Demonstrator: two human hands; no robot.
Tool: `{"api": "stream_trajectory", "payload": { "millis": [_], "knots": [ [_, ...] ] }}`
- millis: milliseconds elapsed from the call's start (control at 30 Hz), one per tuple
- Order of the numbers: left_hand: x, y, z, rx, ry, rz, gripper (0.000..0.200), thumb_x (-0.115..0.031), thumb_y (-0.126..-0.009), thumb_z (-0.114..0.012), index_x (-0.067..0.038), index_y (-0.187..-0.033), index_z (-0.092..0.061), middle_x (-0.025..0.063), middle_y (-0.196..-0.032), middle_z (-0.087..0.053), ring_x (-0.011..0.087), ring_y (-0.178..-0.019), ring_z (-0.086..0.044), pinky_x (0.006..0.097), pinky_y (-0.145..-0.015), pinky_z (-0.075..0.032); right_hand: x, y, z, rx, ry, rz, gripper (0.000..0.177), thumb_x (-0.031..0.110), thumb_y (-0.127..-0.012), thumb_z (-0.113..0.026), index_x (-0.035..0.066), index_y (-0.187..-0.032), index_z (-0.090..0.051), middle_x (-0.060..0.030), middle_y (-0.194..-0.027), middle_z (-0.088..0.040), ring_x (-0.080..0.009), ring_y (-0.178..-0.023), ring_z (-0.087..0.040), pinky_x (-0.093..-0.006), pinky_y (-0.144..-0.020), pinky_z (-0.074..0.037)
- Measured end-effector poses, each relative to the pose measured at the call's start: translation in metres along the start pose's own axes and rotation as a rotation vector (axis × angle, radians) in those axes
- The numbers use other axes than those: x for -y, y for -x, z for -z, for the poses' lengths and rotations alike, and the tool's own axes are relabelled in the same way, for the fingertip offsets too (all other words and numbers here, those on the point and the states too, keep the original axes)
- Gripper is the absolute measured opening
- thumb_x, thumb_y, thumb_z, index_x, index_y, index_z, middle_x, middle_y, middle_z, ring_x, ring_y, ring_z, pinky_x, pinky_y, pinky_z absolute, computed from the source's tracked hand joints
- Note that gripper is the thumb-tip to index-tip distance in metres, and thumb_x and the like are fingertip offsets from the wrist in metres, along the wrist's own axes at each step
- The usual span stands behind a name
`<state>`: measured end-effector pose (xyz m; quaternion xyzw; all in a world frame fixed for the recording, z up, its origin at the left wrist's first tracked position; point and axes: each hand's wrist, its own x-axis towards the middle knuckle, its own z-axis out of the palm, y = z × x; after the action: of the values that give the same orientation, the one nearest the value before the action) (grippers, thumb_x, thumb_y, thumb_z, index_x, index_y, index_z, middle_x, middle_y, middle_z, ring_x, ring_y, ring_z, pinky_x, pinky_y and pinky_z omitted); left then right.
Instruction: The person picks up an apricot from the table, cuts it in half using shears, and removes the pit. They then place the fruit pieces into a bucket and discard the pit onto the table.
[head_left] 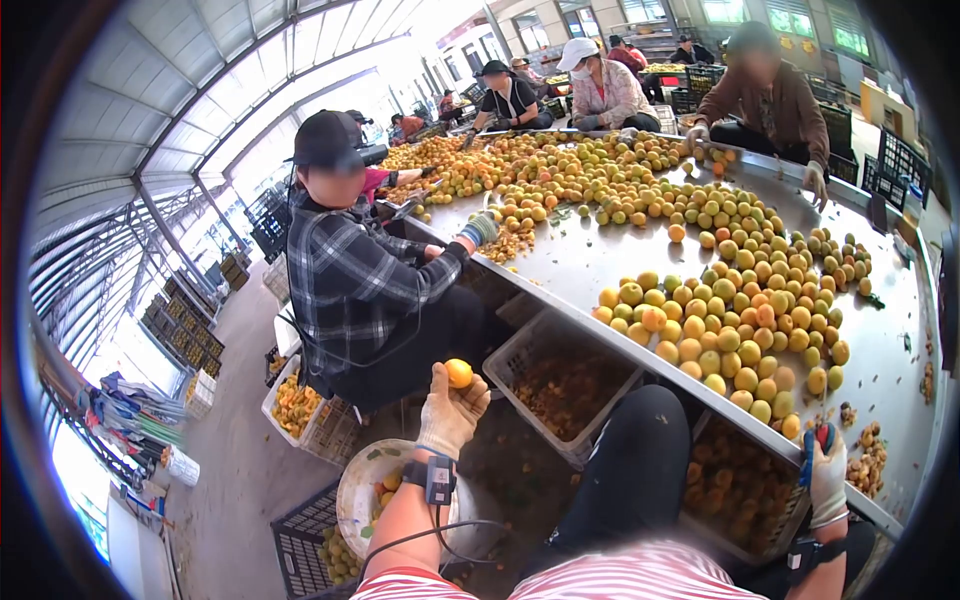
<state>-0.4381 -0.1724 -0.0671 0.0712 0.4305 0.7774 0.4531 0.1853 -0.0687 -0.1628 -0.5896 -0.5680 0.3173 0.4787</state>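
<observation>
My gloved left hand (452,408) holds up one orange apricot (459,373) between its fingertips, out over the floor beside the table's edge. My gloved right hand (826,475) is closed around a tool with a red and blue handle (818,440) at the near edge of the steel table (600,258). A heap of yellow and orange apricots (745,320) lies on the table just beyond my right hand.
A grey crate (565,385) and another crate (740,490) of fruit pieces sit under the table edge. A white basin (375,490) and a black crate (310,545) stand on the floor below my left hand. A person in a plaid shirt (350,280) sits to the left; other people work around the table.
</observation>
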Motion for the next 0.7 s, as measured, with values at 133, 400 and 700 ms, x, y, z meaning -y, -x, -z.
{"api": "stream_trajectory", "payload": {
  "millis": [133, 400, 700],
  "knots": [
    [0.005, 0.000, -0.006, -0.016, -0.023, 0.013, 0.060, -0.061, -0.087, -0.064, -0.003, -0.103, -0.062, 0.0106, -0.090, -0.068, 0.0232, -0.078, -0.070, 0.0393, -0.075, -0.062, -0.009, 0.000, 0.002, -0.015, 0.012, 0.010, 0.027, 0.010, -0.092, -0.064, -0.004, -0.115, -0.061, -0.0186, -0.103, -0.066, -0.0292, -0.095, -0.062, -0.0376, -0.087, -0.048],
    [0.010, 0.004, -0.011, 0.027, -0.022, 0.042, 0.052, -0.056, -0.087, -0.069, -0.006, -0.101, -0.063, 0.0096, -0.089, -0.069, 0.0244, -0.077, -0.071, 0.0396, -0.075, -0.060, -0.012, 0.003, 0.008, 0.027, 0.145, 0.035, 0.044, 0.006, -0.090, -0.062, -0.002, -0.132, -0.055, -0.0234, -0.120, -0.062, -0.0368, -0.109, -0.060, -0.0406, -0.097, -0.046],
    [0.020, 0.012, 0.000, 0.024, -0.073, 0.069, 0.041, -0.049, -0.091, -0.068, -0.010, -0.102, -0.064, 0.0082, -0.088, -0.069, 0.0244, -0.079, -0.071, 0.0409, -0.076, -0.060, -0.009, 0.003, 0.007, 0.054, 0.105, 0.041, 0.044, 0.007, -0.090, -0.062, -0.002, -0.133, -0.055, -0.0234, -0.121, -0.062, -0.0377, -0.112, -0.058, -0.0419, -0.098, -0.044]
  ]
}}
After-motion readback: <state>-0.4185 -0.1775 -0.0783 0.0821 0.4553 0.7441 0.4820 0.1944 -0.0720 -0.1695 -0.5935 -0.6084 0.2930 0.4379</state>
